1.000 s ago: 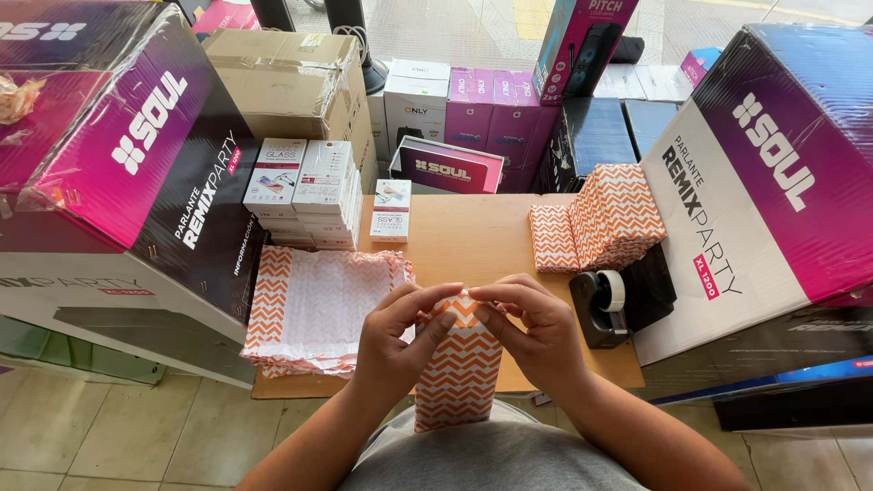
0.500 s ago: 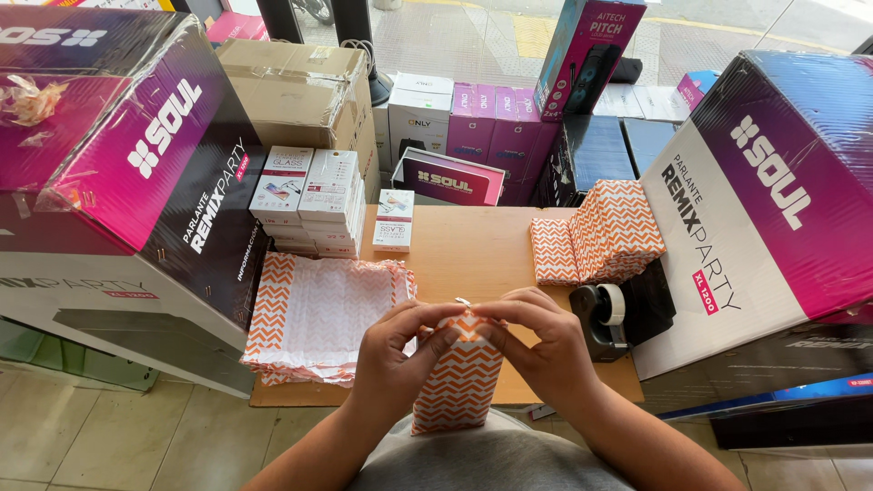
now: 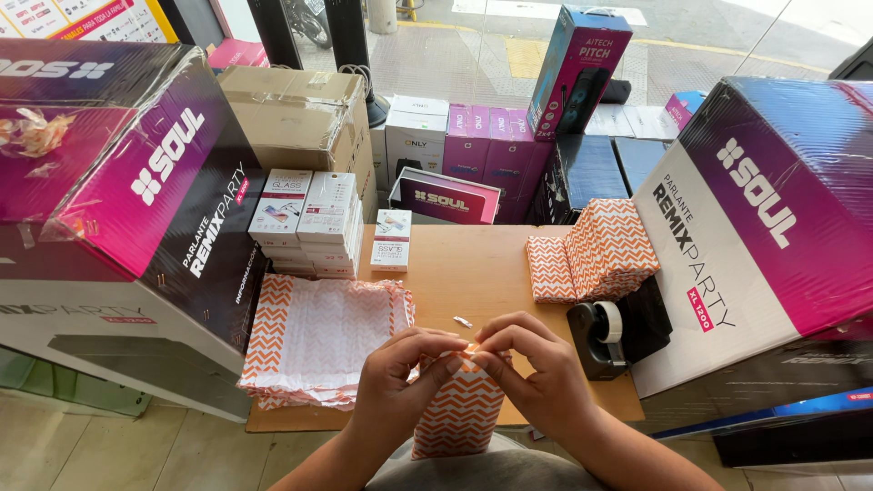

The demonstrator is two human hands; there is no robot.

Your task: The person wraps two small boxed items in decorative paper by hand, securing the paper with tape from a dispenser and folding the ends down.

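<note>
Two hands, the left hand (image 3: pixel 400 373) and the right hand (image 3: pixel 532 368), meet at the near edge of the worktop (image 3: pixel 473 273), fingertips pinched together on the folded top of an orange-and-white zigzag paper bag (image 3: pixel 459 409), which hangs upright against the person's lap so the flap can be pressed flat. Empty bags (image 3: pixel 318 341) lie stacked at near left, filled ones (image 3: pixel 596 255) at right. The tape dispenser (image 3: pixel 609 336) stands just beside the right hand, within easy reach.

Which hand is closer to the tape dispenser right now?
Right. The right hand pinches the top of the orange chevron bag just beside the black tape dispenser; the left hand pinches the same bag top, farther away across it.
</note>
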